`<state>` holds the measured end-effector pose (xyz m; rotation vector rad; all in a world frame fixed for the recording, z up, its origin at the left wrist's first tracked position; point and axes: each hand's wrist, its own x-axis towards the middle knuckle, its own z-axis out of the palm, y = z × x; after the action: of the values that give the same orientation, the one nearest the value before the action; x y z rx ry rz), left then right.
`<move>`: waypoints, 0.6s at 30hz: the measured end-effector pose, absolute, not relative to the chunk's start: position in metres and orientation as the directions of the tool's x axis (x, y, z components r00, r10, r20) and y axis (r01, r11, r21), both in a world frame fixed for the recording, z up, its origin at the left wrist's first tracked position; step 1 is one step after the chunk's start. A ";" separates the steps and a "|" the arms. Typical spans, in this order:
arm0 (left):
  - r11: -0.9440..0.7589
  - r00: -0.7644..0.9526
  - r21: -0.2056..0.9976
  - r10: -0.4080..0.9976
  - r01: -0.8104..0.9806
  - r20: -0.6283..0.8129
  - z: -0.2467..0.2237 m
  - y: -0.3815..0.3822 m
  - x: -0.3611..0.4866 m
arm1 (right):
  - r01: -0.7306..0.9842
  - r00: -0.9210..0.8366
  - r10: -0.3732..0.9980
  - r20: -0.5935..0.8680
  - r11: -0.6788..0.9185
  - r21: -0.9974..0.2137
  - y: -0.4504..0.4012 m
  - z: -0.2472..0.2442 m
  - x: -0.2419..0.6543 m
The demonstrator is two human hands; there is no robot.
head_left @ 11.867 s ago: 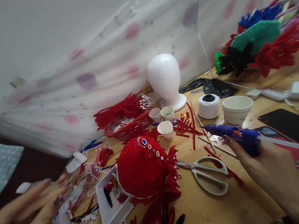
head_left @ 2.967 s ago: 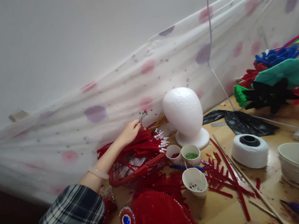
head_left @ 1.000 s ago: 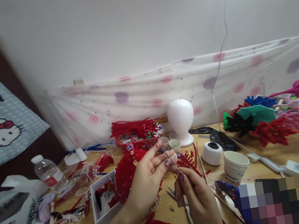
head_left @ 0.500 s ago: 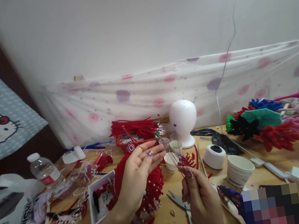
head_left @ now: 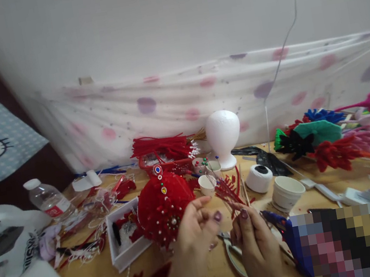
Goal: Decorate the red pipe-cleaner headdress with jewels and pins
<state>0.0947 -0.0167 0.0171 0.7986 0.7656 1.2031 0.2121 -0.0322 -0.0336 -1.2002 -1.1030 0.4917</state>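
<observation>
My right hand is closed on a bundle of thin bead-tipped wires, thumb pressed on the stems. They fan up and left, with small green, red and blue beads at their tips. My left hand is just left of the bundle, slightly blurred, fingers loosely bent and apart, with nothing seen in it. Behind it stands a red rounded headpiece covered in pearls and gems, partly hidden by that hand. Scissors lie under my right hand, which covers part of them.
A white foam head stands at the back beside a red basket of red stems. White cups, a thread spool and a blue glue gun are to the right. Left are a white box and a bottle.
My left hand has drawn down and right, away from the upper wires, uncovering the red headpiece. The wires remain in my right hand. The view has tilted a little.
</observation>
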 end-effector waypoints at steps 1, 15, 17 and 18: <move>0.158 0.161 0.866 0.983 -0.475 -0.092 0.006 -0.022 0.106 | 0.252 0.442 0.799 0.408 0.326 -0.911 -0.039 -0.039 0.216; 0.405 0.292 0.796 0.909 -0.451 -0.297 -0.045 -0.030 0.169 | 0.386 0.440 0.845 0.304 0.127 -0.913 -0.084 -0.089 0.257; 0.388 0.264 0.805 0.918 -0.449 -0.295 -0.043 -0.028 0.171 | 0.478 0.398 0.832 0.386 0.171 -0.862 -0.081 -0.090 0.259; 0.379 0.245 0.810 0.923 -0.448 -0.296 -0.042 -0.026 0.171 | 0.523 0.344 0.833 0.433 0.213 -0.825 -0.080 -0.090 0.259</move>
<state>0.1710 -0.0262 -0.0423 0.6607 0.8722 1.0341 0.2595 -0.0804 -0.0896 -1.4488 -1.3154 0.3365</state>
